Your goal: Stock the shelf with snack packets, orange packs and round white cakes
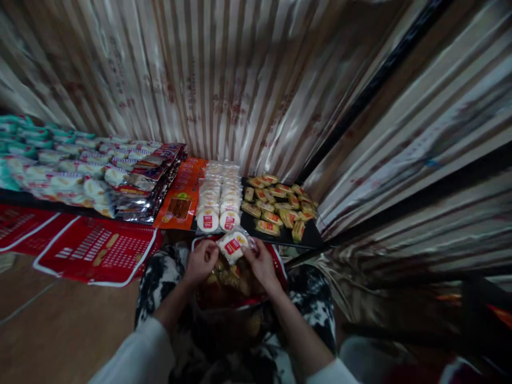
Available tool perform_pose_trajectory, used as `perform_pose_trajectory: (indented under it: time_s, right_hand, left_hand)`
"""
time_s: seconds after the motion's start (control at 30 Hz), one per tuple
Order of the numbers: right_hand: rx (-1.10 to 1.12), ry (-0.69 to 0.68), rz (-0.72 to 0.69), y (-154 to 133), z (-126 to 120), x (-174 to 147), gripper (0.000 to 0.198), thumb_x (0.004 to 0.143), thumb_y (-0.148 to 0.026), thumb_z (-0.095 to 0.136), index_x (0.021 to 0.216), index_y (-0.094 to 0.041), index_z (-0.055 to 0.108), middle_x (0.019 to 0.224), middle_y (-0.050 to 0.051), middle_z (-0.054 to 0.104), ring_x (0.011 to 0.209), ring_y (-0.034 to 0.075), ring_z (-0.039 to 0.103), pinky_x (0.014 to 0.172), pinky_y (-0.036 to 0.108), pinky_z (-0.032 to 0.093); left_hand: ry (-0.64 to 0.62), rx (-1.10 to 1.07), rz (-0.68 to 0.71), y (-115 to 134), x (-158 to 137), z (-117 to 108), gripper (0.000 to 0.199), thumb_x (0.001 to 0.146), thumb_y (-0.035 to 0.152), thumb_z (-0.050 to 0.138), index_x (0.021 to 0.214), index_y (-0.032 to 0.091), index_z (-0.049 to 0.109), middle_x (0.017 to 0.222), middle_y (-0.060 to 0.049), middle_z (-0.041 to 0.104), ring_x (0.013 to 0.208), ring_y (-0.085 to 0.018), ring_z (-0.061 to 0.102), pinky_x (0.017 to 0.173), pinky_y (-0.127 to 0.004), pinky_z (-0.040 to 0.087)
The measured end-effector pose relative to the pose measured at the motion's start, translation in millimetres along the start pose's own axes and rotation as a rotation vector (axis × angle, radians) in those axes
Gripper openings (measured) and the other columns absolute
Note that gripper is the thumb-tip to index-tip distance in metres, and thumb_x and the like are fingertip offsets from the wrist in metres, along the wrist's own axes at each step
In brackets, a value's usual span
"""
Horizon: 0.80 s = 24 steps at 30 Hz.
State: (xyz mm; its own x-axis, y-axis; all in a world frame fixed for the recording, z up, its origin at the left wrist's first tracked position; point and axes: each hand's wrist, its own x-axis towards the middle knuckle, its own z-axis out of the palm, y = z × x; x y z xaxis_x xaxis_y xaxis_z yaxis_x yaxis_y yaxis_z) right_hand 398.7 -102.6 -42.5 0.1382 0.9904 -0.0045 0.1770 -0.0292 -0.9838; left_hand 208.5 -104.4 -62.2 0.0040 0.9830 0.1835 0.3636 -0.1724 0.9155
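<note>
Between my two hands is a wrapped round white cracker [232,246] with a red label and clear film. My left hand [203,260] has its fingers curled in a pinch at the packet's left edge. My right hand [262,262] grips the right edge, its thumb across the front. Below the hands an opened red bag [280,269] sits between the knees, with yellowish wrapped snacks [230,277] inside. Just beyond, two rows of similar wrapped white crackers [219,197] lie on a dark shelf.
Small yellow wrapped snacks [280,202] are spread at the shelf's [308,238] right end. Left of the crackers are an orange packet [180,197], stacked dark-red packets [154,181] and many white and green packets [68,160]. A red printed sheet [100,248] hangs below. Striped curtain [224,80] backs the shelf.
</note>
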Motion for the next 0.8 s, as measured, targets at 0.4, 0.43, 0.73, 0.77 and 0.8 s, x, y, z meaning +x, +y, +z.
perform_pose_trajectory:
  time_s: [0.4,0.43,0.73,0.77,0.8]
  right_hand:
    - [-0.582,-0.114,-0.186,-17,1,54,0.028,0.080,-0.038,0.051,0.097,-0.020,0.065,0.076,0.002,0.067,0.068,0.017,0.059,0.064,0.026,0.045]
    - [-0.590,-0.103,-0.201,-17,3,56,0.028,0.081,-0.037,0.050,0.096,-0.020,0.065,0.079,0.003,0.067,0.070,0.017,0.060,0.066,0.027,0.045]
    - [-0.534,0.058,-0.173,-12,18,72,0.026,0.079,-0.031,0.050,0.094,-0.018,0.068,0.091,0.007,0.069,0.083,0.021,0.061,0.079,0.033,0.046]
    - [-0.512,0.062,-0.156,-12,19,74,0.026,0.079,-0.032,0.050,0.093,-0.018,0.068,0.088,0.006,0.069,0.081,0.020,0.061,0.078,0.032,0.046]
    - [-0.499,0.069,-0.141,-13,20,76,0.027,0.080,-0.032,0.050,0.093,-0.018,0.068,0.086,0.005,0.069,0.079,0.020,0.061,0.077,0.032,0.046]
  left_hand:
    - [0.337,0.524,0.521,4,20,3,0.029,0.078,0.013,0.052,0.105,0.018,0.063,0.124,-0.012,0.053,0.120,-0.027,0.044,0.099,-0.043,0.043]
    - [0.353,0.532,0.514,3,22,3,0.029,0.078,0.012,0.052,0.105,0.018,0.063,0.126,-0.013,0.052,0.121,-0.028,0.043,0.100,-0.045,0.043]
    - [0.391,0.477,0.413,-10,41,8,0.030,0.080,0.014,0.049,0.107,0.019,0.062,0.127,-0.013,0.050,0.124,-0.029,0.040,0.101,-0.051,0.040]
    - [0.387,0.473,0.410,-11,42,9,0.030,0.080,0.014,0.049,0.107,0.019,0.062,0.127,-0.013,0.051,0.124,-0.029,0.041,0.101,-0.052,0.040]
    - [0.384,0.468,0.406,-12,44,10,0.030,0.080,0.014,0.049,0.107,0.019,0.062,0.126,-0.013,0.052,0.124,-0.029,0.041,0.102,-0.052,0.039]
